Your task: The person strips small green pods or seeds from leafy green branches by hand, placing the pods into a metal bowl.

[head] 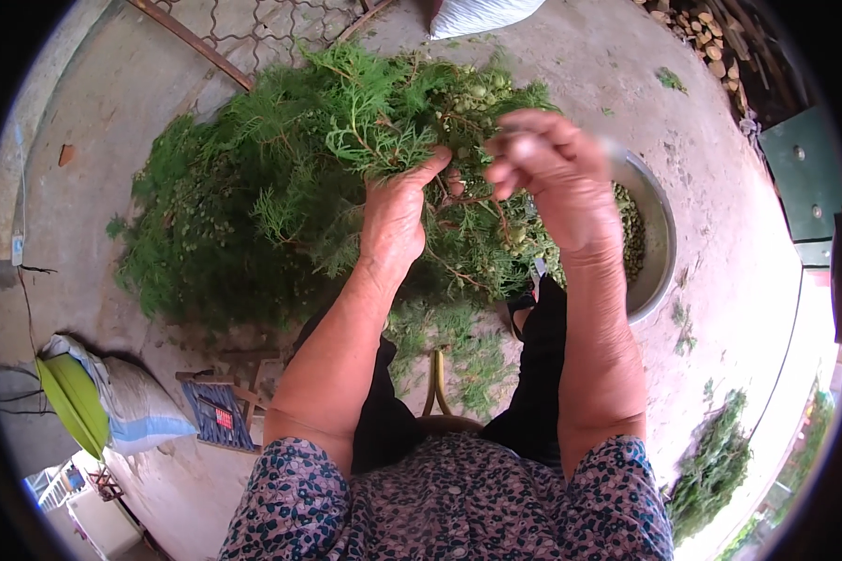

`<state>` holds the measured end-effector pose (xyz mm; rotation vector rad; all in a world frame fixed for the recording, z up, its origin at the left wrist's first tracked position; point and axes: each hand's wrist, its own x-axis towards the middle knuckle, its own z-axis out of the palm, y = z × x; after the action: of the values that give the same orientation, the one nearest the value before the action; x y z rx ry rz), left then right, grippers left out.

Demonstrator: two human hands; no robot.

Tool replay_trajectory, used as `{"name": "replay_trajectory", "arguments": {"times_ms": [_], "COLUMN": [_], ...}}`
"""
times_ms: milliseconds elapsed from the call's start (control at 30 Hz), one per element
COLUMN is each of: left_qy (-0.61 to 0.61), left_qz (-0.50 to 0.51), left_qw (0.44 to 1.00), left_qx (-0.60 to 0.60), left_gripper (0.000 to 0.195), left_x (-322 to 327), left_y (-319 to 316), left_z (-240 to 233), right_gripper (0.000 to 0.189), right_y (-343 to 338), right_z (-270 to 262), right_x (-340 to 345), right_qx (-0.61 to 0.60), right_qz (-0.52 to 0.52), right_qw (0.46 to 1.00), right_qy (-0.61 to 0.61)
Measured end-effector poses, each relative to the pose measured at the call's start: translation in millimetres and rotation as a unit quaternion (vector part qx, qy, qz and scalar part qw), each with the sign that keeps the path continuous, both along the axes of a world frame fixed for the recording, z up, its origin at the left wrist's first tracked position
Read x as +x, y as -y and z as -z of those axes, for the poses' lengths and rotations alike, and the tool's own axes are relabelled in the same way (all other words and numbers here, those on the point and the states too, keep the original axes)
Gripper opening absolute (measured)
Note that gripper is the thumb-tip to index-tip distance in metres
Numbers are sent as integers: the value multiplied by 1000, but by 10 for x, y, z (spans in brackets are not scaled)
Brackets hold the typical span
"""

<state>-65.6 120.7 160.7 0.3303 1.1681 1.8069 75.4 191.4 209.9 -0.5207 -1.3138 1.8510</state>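
My left hand (396, 217) grips a leafy arborvitae sprig (372, 133) above a large heap of cut conifer branches (217, 224). Its thumb points right, across the thin brown stems. To the right, my right hand (565, 186) is raised and blurred, its fingers curled; whether anything sits between them cannot be made out. Round green cones (488, 88) show among the twigs near that hand. Partly behind my right wrist stands a metal basin (663, 224) holding many small green cones (631, 242).
A woven white sack (484, 17) and stacked firewood (709, 42) lie at the far side. Left are a small folding stool (217, 414), another sack (140, 400) and a lime-green basin (74, 403). More cut greenery (712, 463) rests at lower right.
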Motion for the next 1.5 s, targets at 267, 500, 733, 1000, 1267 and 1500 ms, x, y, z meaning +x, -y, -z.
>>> {"name": "replay_trajectory", "arguments": {"times_ms": [267, 500, 733, 1000, 1267, 1500], "left_qy": [15, -21, -2, 5, 32, 36], "left_qz": [42, 55, 46, 47, 30, 65], "left_qw": [999, 997, 999, 999, 999, 996], "left_qx": [2, 47, 22, -12, -20, -40], "left_gripper": [14, 9, 7, 7, 9, 20], "left_x": [52, 60, 65, 33, 25, -9], "left_y": [-14, -2, 3, 29, 26, 61], "left_z": [-29, -45, -18, -53, -80, -110], "right_gripper": [22, 17, 12, 9, 12, 14], "right_y": [180, 98, 115, 34, 18, 33], "right_z": [157, 158, 153, 100, 106, 141], "right_x": [-200, -166, -175, -70, -45, -58], "right_qx": [281, 250, 193, -81, -56, -58], "right_qz": [157, 119, 108, 11, -18, 16], "right_qw": [904, 913, 932, 977, 977, 992], "right_qy": [280, 299, 288, 196, 203, 114]}}
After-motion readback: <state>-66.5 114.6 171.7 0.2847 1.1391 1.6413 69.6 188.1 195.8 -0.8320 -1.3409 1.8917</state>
